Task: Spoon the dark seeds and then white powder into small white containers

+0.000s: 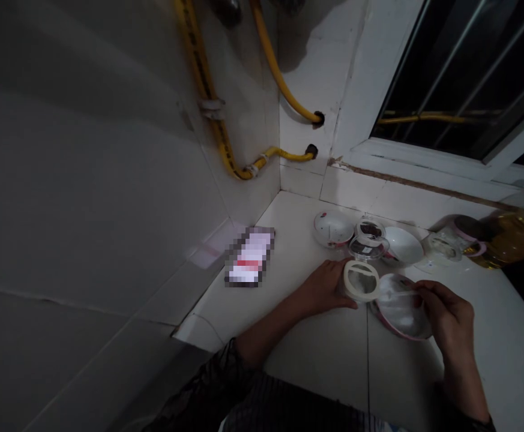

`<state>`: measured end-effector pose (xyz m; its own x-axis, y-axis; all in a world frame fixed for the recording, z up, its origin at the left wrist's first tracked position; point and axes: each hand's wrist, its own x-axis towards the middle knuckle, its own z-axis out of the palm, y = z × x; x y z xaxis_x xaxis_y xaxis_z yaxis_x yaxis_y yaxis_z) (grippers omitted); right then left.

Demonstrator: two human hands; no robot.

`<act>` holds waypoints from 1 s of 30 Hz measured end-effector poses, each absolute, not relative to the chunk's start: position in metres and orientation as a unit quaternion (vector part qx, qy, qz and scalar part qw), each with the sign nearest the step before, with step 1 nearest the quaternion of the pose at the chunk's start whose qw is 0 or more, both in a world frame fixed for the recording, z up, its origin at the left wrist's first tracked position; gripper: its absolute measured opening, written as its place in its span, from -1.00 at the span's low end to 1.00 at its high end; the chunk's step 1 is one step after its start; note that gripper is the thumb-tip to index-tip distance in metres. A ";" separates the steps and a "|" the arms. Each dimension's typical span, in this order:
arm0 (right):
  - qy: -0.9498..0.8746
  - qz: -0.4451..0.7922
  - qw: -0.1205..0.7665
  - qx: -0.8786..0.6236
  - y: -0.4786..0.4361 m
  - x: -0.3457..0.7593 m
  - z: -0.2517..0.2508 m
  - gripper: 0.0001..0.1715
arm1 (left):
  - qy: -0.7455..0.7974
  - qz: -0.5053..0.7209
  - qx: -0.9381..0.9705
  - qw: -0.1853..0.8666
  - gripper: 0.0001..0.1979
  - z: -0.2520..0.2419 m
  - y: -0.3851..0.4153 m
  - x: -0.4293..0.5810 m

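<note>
My left hand is wrapped around a small clear jar with a cream rim, which is tilted toward me. A bar crosses the jar's mouth, and pale contents show inside. To its right, my right hand pinches the end of a small whitish spoon. The spoon lies across the space above a shallow bowl with a pink edge. Something white, hard to make out in the dim light, is in this bowl. The jar stands close against the bowl's left side.
Behind the jar are another lidded clear jar, a small bowl with dark specks and a white bowl. A phone lies by the left wall. An oil bottle lies far right. Yellow pipes run along the wall.
</note>
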<state>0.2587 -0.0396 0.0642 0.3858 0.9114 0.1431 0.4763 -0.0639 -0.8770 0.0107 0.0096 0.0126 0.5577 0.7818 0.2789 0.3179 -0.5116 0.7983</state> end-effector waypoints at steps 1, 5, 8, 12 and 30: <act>-0.503 0.236 0.466 -0.689 -0.039 0.259 0.063 -0.75 | 0.342 0.324 0.806 0.358 -0.05 0.012 0.010 0.011; -0.463 0.255 0.498 -0.688 -0.039 0.258 0.063 -0.75 | 0.347 0.318 0.806 0.359 -0.01 0.011 0.010 0.010; -0.404 0.274 0.543 -0.684 -0.039 0.258 0.065 -0.74 | 0.348 0.317 0.805 0.361 -0.03 0.009 0.011 0.009; -0.371 0.300 0.572 -0.667 -0.039 0.257 0.067 -0.76 | 0.345 0.314 0.806 0.364 -0.03 0.005 0.011 0.008; -0.462 0.221 0.522 -0.682 -0.045 0.265 0.055 -0.74 | 0.368 0.306 0.791 0.381 -0.08 0.002 0.011 0.007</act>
